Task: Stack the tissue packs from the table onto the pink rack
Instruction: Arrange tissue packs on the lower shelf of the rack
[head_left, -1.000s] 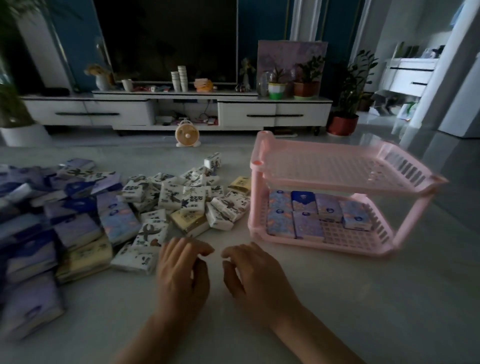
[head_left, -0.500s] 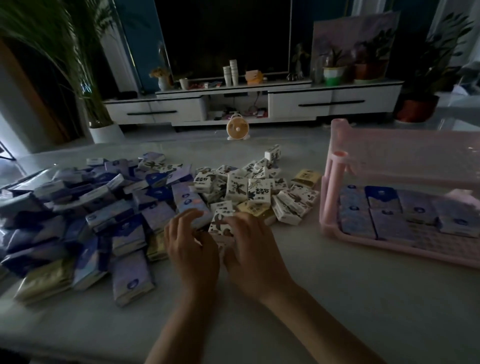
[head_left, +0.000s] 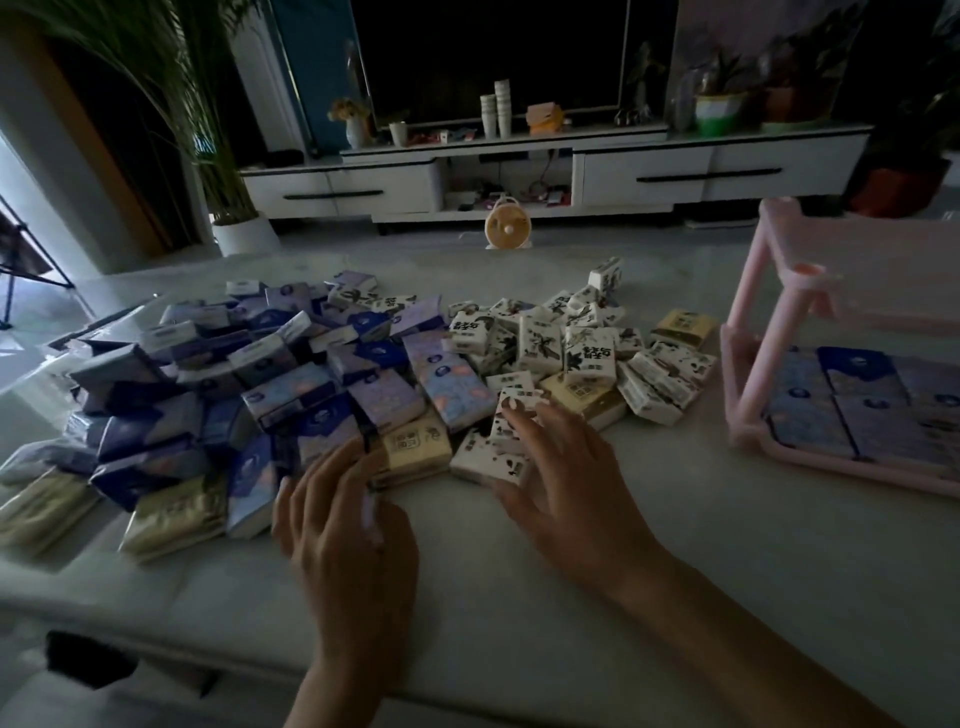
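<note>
While the left hand (head_left: 340, 525) and right hand (head_left: 566, 483) lay loose and spread on the heaped small wrapped tissue packs (head_left: 395, 384) on the pale tabletop (head_left: 701, 571), gripping nothing, it looked like the pickup step, needing a pinch, then a carry to the pink plastic rack (head_left: 748, 332).

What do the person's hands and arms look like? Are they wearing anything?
The left hand and right hand are bare, with no gloves, and no ring shows. The left forearm and right forearm are bare too, with no sleeve, watch or bracelet in view. The room is dim, so tiny details stay unclear.
</note>
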